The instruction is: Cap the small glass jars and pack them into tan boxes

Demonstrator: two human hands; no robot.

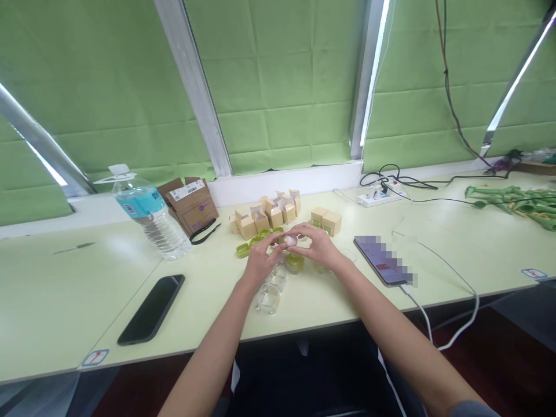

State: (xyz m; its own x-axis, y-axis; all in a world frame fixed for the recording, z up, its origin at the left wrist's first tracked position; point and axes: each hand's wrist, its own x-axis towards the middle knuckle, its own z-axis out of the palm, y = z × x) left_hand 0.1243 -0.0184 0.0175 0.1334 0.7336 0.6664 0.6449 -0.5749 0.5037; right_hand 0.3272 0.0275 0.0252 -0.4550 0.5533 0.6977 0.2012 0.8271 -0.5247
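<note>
Between the fingertips of my left hand (261, 259) and my right hand (320, 244) is a small, pale pinkish-white rounded piece (290, 240); its exact kind is too small to make out. Both hands are closed on it, held above the table. Right below them sits a clear container with a green lid (295, 263). Green lids (243, 250) lie in a row behind my left hand, partly covered by it. Several clear containers (268, 298) stand in a line toward the table's front edge.
Opened small cardboard boxes (269, 214) and closed ones (326, 220) stand behind my hands. At left are a water bottle (152, 214), a brown carton (191, 202) and a black phone (152, 310). Right, a charging phone (380, 260), a power strip (382, 194) and green artificial-looking stems (516, 200).
</note>
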